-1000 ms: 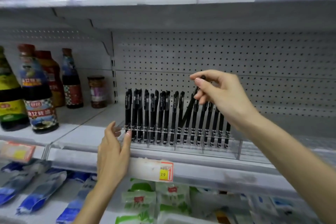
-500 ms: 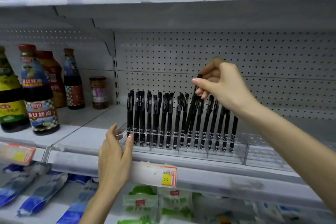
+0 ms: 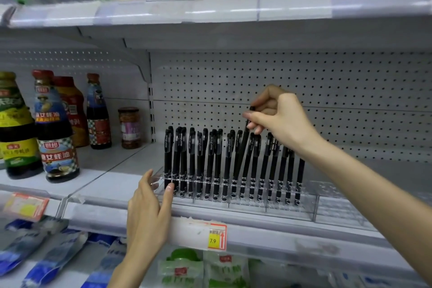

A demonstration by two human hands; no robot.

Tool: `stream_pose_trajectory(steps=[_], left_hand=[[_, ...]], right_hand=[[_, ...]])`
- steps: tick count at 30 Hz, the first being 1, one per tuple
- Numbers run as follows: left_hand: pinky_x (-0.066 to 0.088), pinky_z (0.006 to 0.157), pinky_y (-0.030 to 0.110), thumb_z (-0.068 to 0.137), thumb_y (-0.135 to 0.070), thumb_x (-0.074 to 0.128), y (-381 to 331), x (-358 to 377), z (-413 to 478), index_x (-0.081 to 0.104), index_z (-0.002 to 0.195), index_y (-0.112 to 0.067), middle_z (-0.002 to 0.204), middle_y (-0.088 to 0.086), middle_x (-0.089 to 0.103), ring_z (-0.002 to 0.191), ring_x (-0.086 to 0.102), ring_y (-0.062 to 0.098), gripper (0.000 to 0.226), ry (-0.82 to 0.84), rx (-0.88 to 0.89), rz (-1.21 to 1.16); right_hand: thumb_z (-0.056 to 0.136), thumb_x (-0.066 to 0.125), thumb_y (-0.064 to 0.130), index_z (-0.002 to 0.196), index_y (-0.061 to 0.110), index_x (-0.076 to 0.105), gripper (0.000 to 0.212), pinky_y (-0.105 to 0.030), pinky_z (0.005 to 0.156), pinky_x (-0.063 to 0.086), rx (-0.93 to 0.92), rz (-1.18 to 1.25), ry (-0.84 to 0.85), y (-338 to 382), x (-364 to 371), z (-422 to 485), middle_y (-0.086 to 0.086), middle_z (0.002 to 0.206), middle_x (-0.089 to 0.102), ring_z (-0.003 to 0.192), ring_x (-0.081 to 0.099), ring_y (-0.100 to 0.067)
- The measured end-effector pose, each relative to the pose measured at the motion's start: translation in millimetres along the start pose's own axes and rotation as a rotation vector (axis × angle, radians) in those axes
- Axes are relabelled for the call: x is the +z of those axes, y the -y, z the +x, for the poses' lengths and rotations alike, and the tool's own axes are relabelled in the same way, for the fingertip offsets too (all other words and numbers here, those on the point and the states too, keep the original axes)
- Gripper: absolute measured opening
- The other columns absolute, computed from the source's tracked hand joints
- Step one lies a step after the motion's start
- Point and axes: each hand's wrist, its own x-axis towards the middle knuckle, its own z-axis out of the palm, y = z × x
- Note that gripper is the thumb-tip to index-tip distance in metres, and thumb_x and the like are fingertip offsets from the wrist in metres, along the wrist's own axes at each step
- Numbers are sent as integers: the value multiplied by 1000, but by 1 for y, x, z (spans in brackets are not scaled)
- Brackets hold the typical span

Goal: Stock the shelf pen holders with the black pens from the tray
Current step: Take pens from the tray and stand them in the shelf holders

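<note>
Sauce bottles (image 3: pixel 56 128) stand at the shelf's (image 3: pixel 112 182) left end. The left hand (image 3: pixel 149 208), fingers straight and relaxed, steadies the left end of the clear holder (image 3: pixel 292 208) near the shelf's front edge. The right hand's (image 3: pixel 280 121) fingers pinch the top of a tilted black pen (image 3: pixel 243 147), its tip down among the other pens (image 3: pixel 210 154). It is best stood upright over a free slot, then pressed straight down. A pegboard (image 3: pixel 327 82) backs the shelf.

A shop: stocked shelves (image 3: pixel 233 224) with a price tag (image 3: pixel 216 237).

Dark sauce bottles (image 3: pixel 56 128) standing at left, small jar (image 3: pixel 129 127) just beside them, perforated back panel (image 3: pixel 327 82), yellow price tag (image 3: pixel 216 236) marked 7.9, blue packets (image 3: pixel 46 262) and green-white packets (image 3: pixel 224 269) below
</note>
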Motion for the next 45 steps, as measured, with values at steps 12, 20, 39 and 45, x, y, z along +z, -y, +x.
stream_pose_trajectory(steps=[12,20,39,45], left_hand=[[33,101,39,84,-57,29,-2,1,2,38,140,-12,130,6,54,119,48,22,73,-5,-4,37],[32,99,38,84,-58,29,-3,0,1,38,140,-13,129,6,54,118,47,24,72,1,-13,48],[29,101,23,98,-38,42,-16,-28,-57,36,139,-8,138,0,40,125,39,10,51,-131,55,-168],[32,98,13,99,-39,40,3,-5,-192,44,132,-20,126,-9,46,116,45,4,39,143,-3,-190]], right_hand=[[80,75,19,78,11,64,14,-17,61,55,11,-282,96,-13,3,-5,-2,68,70,57,66,-9],[79,76,19,92,18,69,14,0,67,43,-65,-420,147,-10,5,-7,21,79,61,75,58,14],[76,77,15,95,23,65,24,-13,69,48,-105,-326,241,-9,-3,-110,9,90,62,76,58,-7],[75,78,10,90,34,60,33,-13,69,47,265,-184,455,-93,38,-253,6,87,63,77,62,-9]])
